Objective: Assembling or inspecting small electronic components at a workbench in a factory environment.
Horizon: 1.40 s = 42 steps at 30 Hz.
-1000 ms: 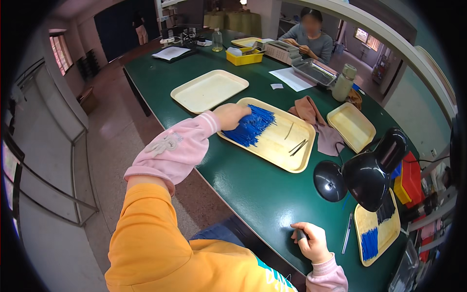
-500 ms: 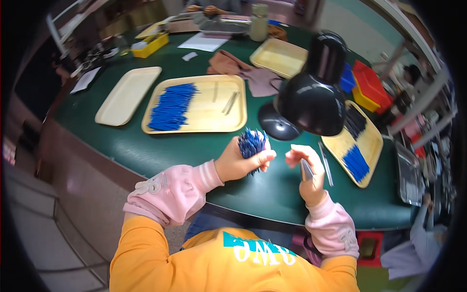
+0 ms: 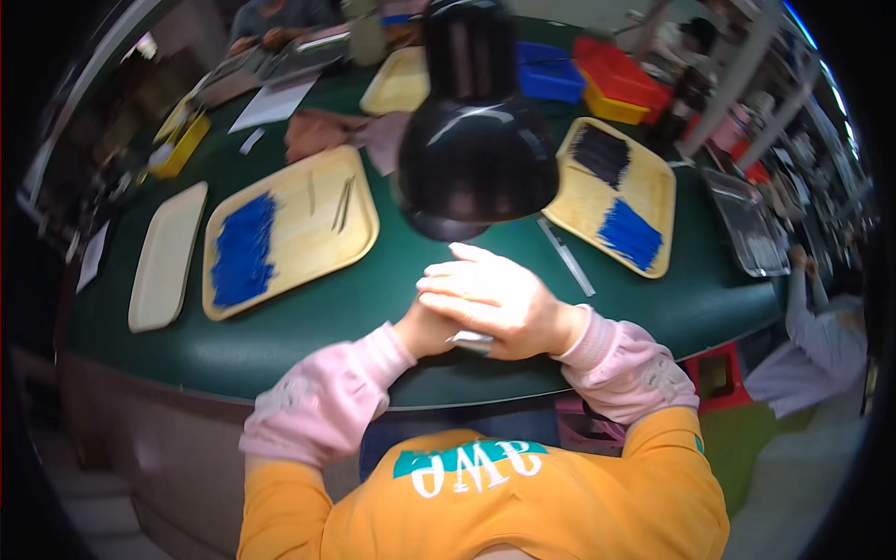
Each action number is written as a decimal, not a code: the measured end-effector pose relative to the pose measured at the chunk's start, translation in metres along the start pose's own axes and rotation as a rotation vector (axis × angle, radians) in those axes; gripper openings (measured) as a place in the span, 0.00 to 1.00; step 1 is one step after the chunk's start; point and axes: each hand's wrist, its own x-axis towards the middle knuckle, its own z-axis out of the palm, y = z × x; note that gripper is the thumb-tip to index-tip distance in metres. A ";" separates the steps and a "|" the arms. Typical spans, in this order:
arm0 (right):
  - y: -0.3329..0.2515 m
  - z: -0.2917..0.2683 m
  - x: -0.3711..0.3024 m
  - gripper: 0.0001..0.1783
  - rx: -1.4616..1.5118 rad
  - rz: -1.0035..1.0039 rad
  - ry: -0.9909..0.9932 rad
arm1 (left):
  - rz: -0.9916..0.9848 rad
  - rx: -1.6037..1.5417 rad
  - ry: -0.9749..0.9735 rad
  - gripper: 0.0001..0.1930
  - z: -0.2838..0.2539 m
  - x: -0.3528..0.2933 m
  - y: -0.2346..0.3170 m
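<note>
My right hand (image 3: 504, 303) lies over my left hand (image 3: 425, 330) below the lamp, at the near side of the table. The left fingers are hidden under it; a moment earlier they were wrapped round a bundle of thin blue wires, which is now covered. A silvery flat metal tool (image 3: 472, 342) sticks out from beneath my right palm, its kind not clear. To the left, a cream tray (image 3: 317, 252) carries a heap of thin blue wires (image 3: 243, 250) and slim metal tweezers (image 3: 344, 203). Another cream tray (image 3: 583, 196) on the right bears black wires (image 3: 600, 156) and blue wires (image 3: 631, 233).
A black desk lamp (image 3: 476, 159) hangs just beyond my hands. A pale tray (image 3: 166, 261) lies far left, a silvery ruler-like strip (image 3: 567, 258) right of my hands. Blue (image 3: 549, 73) and red (image 3: 621, 75) bins stand behind. Another person's hands (image 3: 275, 37) show at the far side.
My right hand has moved left and come down over the left hand, hiding the wire bundle. The view has turned to the right, so the trays and lamp appear farther left.
</note>
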 end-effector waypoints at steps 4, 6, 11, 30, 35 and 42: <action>-0.005 -0.001 -0.010 0.23 0.107 0.030 0.144 | -0.191 -0.407 0.072 0.08 0.004 0.005 0.004; -0.010 0.001 -0.008 0.24 0.087 0.056 0.104 | -0.138 -0.196 0.031 0.08 0.001 -0.001 -0.001; -0.007 0.009 -0.009 0.26 0.094 0.031 0.097 | -0.229 -0.219 0.142 0.05 -0.002 -0.007 0.009; -0.002 0.013 0.001 0.29 1.114 0.860 -0.173 | -0.494 -0.689 0.316 0.06 -0.028 0.010 0.019; -0.001 0.033 -0.003 0.19 1.165 1.033 -0.141 | -0.572 -0.933 0.240 0.08 -0.024 0.014 0.011; 0.000 0.040 -0.015 0.11 1.504 1.191 -0.179 | -0.544 -1.397 0.208 0.21 -0.030 0.012 0.008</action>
